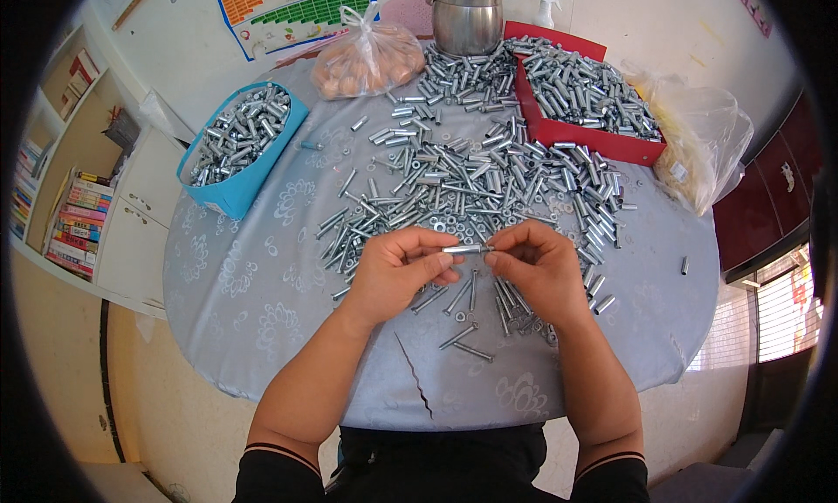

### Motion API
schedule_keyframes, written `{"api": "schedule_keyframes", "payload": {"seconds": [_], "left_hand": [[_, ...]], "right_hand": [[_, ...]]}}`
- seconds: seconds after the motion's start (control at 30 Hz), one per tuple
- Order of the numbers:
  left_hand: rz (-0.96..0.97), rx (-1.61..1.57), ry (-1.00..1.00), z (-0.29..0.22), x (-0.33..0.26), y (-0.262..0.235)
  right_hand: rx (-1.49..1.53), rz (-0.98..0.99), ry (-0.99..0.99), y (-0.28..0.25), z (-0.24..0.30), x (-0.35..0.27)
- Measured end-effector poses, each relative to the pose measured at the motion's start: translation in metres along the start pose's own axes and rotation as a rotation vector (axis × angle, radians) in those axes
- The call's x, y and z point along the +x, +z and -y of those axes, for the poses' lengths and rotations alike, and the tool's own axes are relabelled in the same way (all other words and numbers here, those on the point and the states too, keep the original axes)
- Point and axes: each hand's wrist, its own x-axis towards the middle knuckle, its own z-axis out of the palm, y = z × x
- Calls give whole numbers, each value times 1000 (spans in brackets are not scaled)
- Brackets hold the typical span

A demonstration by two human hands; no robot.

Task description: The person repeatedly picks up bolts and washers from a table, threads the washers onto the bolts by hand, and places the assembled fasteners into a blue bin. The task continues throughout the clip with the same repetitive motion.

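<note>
Between my hands, above the near side of a pile of hardware, lies a silver metal sleeve (461, 250), held level. My left hand (403, 274) pinches its left part with thumb and forefinger. My right hand (539, 274) has thumb and fingertips closed at its right end, where a narrower bolt end seems to sit; the fingers partly hide it. Beneath and beyond spread loose bolts, sleeves, nuts and washers (471, 182). Several long bolts (515, 298) lie beside my right hand, and two bolts (467, 341) rest nearer my body.
A blue box (209, 195) of metal sleeves stands at the left, a red box (594, 142) of similar parts at the far right. Along the back are a bag of eggs (371, 62) and a steel pot (469, 23). A clear plastic bag (703, 145) sits at the right edge.
</note>
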Motion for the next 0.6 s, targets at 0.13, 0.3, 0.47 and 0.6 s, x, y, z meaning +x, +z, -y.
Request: {"api": "schedule_keyframes", "payload": {"seconds": [0.13, 0.3, 0.47, 0.6], "left_hand": [[28, 28, 9, 2, -1, 0], [39, 25, 0, -1, -1, 1], [-17, -25, 10, 0, 0, 1], [-5, -12, 20, 1, 0, 0]], "right_hand": [[60, 62, 14, 0, 3, 1], [151, 170, 81, -10, 7, 2], [-597, -20, -181, -35, 19, -1], [-958, 104, -211, -57, 25, -8]]}}
